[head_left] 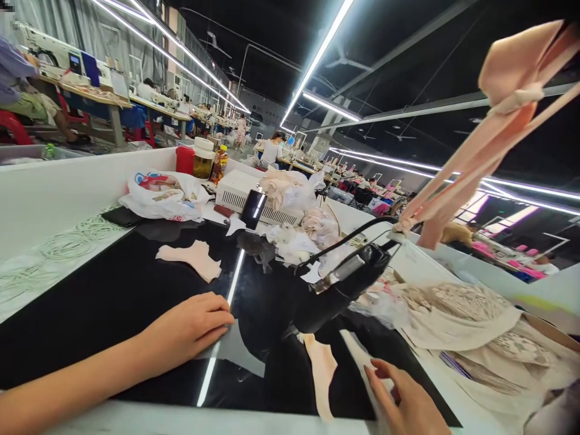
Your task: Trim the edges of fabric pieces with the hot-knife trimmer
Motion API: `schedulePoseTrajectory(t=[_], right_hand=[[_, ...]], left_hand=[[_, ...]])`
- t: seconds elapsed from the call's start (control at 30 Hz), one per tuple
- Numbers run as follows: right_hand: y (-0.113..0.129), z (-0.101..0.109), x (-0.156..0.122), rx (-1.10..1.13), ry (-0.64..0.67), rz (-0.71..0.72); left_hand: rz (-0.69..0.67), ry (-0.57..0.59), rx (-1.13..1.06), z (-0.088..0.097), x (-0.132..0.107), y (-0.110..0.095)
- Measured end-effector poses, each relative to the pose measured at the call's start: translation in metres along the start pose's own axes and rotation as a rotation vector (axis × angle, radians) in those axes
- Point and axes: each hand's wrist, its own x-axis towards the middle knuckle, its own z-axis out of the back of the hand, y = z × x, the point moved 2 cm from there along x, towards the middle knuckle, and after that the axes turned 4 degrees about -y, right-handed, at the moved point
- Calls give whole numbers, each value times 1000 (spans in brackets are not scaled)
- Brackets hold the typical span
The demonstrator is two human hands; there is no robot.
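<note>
My left hand (pixel 199 323) rests on the black glossy board with its fingers pressed together on the edge of a grey translucent cut piece (pixel 246 352). At the lower right my right hand (pixel 405 396) pinches a long whitish strip (pixel 356 350) between thumb and fingers; part of the strip is hidden by the hand. Between the hands lies a pale peach fabric piece (pixel 321 368), narrow and curved. Another peach fabric piece (pixel 193 258) lies flat beyond my left hand. Above the right side hangs a black tool (pixel 353 278) with a metal part, whose exact kind I cannot tell.
Knotted pink fabric (pixel 507 115) runs up from the tool. Beige lace pieces (pixel 466 314) are heaped at right. A plastic bag (pixel 165 196), a white vented box (pixel 238 188), a phone (pixel 253 208) and fabric scraps stand at the back. Pale cord coils (pixel 67 241) lie left.
</note>
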Motion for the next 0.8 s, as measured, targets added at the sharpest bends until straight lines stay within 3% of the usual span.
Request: schedulePoseTrajectory(t=[0.13, 0.23, 0.5, 0.8], right_hand=[[-2, -31, -1, -38, -11, -42], [5, -40, 2, -71, -14, -46], [16, -30, 11, -40, 17, -125], [-8, -14, 18, 197, 53, -467]], left_hand=[[-23, -45, 8, 1, 1, -1], [-42, -51, -5, 0, 1, -2], [-42, -56, -24, -2, -1, -4], [-29, -33, -31, 0, -1, -7]])
